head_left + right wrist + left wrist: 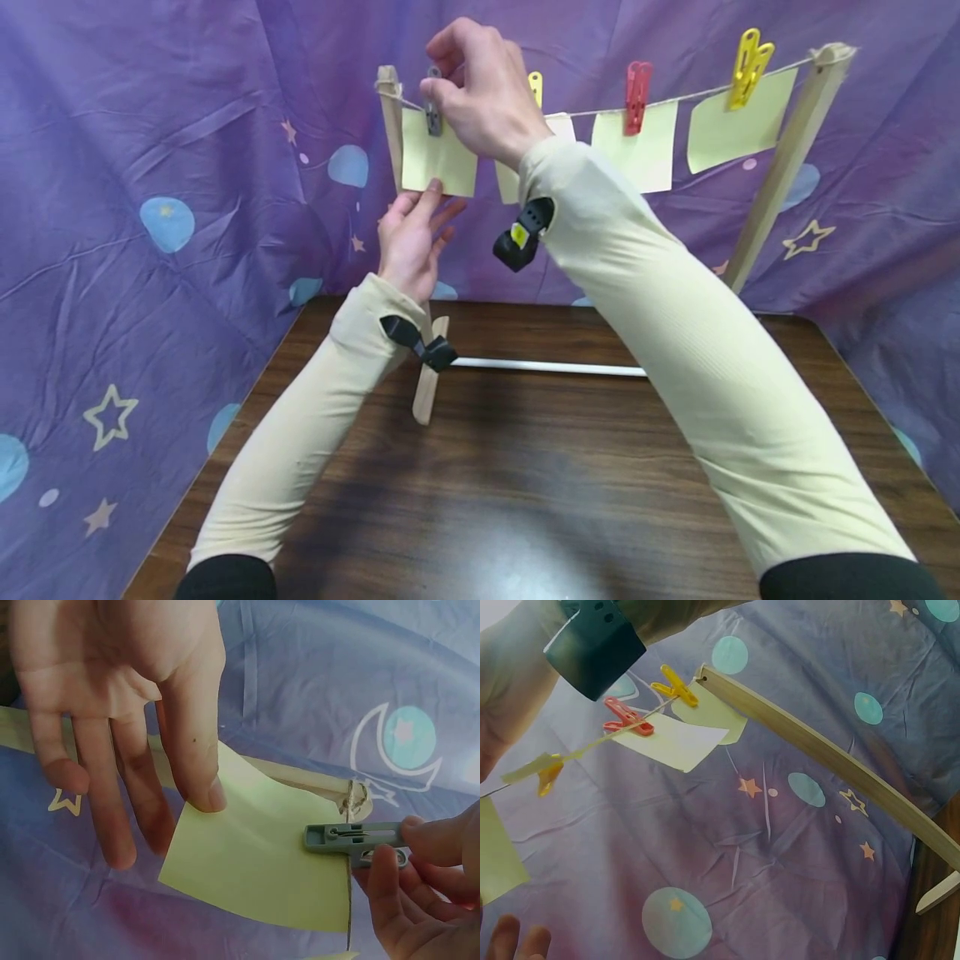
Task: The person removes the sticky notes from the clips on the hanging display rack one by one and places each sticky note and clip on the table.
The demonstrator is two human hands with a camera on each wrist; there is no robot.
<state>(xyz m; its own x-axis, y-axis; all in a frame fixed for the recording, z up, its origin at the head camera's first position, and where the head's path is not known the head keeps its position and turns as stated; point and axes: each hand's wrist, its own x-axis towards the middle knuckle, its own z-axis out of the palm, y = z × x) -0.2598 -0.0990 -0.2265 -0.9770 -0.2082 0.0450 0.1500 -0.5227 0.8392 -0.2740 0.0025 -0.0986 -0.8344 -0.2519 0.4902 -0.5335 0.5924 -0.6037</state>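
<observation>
At the left end of the string, a grey clothespin [433, 118] sits over the top edge of a pale yellow paper sheet [442, 167]. My right hand [491, 96] pinches the clothespin's handle end between thumb and fingers, as the right wrist view shows the clothespin [330, 837] lying across string and paper. Below, my left hand [408, 246] pinches the lower edge of that sheet, thumb in front and other fingers behind. The sheet [262, 862] bends slightly there.
More sheets hang to the right, held by a red clothespin [637, 96] and yellow clothespins [750, 67]. The string runs between a left wooden post [392, 125] and a right wooden post [787, 167]. A white rod [547, 366] crosses low above the brown table [525, 483].
</observation>
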